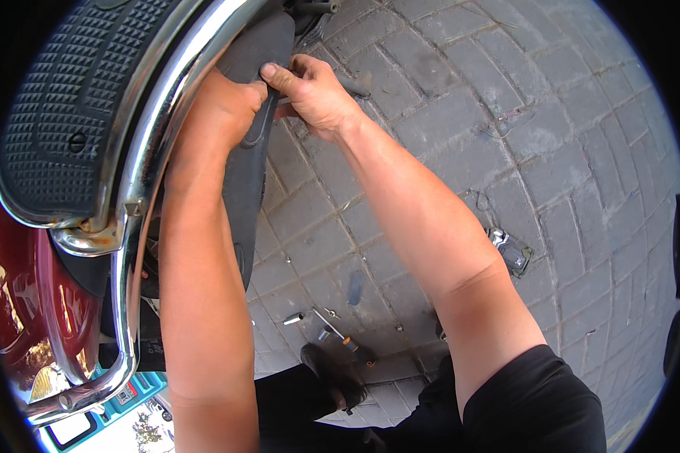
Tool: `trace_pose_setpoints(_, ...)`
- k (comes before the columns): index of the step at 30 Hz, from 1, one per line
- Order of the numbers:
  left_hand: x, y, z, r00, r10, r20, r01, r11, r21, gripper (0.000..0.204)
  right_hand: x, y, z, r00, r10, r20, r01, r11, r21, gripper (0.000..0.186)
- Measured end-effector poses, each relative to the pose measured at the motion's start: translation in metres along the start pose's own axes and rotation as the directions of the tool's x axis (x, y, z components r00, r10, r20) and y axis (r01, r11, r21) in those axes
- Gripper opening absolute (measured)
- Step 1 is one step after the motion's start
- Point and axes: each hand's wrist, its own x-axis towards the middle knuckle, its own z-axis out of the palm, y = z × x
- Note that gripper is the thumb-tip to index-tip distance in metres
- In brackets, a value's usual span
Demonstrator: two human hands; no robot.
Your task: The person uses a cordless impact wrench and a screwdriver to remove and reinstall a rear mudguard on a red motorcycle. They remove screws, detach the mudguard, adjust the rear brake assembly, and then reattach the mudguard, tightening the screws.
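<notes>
A long dark grey, flat panel (pixel 253 170) hangs along the chrome guard bar of a dark red vehicle. My right hand (pixel 315 97) grips its outer edge, thumb on the near face and the other fingers curled partly out of sight behind it. Against the panel's inner side, close to the bar, my left hand (pixel 230 109) is closed; most of its fingers are hidden, and its thumb side lies near the right thumb. Above and left of the hands curves the chrome bar (pixel 140 162).
A black studded footboard (pixel 72 113) lies beyond the bar, over dark red bodywork (pixel 49 302). On the grey paving (pixel 461 151) are a screwdriver (pixel 347 341), a metal socket (pixel 293 318) and a silver-and-black part (pixel 512 253). A turquoise case (pixel 132 400) sits at lower left.
</notes>
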Motion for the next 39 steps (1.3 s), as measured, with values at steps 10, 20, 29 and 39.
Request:
trace_pose_setpoints(10,0.016,-0.002,0.005,0.987,-0.004,0.159,0.052,0.952,-0.301,0.071,-0.004,-0.011,-0.003,0.997,0.038,0.066,-0.041,0.998,0.049,0.039)
trace_pose_setpoints(20,0.011,0.0,0.003,0.986,0.11,0.121,-0.043,0.888,-0.457,0.07,0.0,-0.003,-0.004,0.998,0.059,0.024,-0.062,0.992,0.107,0.042)
trace_pose_setpoints(29,0.004,0.0,-0.002,0.985,0.173,0.02,-0.174,0.979,0.102,0.075,-0.041,-0.027,-0.054,0.98,0.172,-0.103,-0.197,0.913,-0.358,0.05)
trace_pose_setpoints(39,-0.251,-0.034,0.093,0.935,-0.294,0.196,0.346,0.642,-0.684,0.035,-0.28,-0.069,-0.147,0.857,0.371,-0.358,-0.504,0.751,-0.426,0.032)
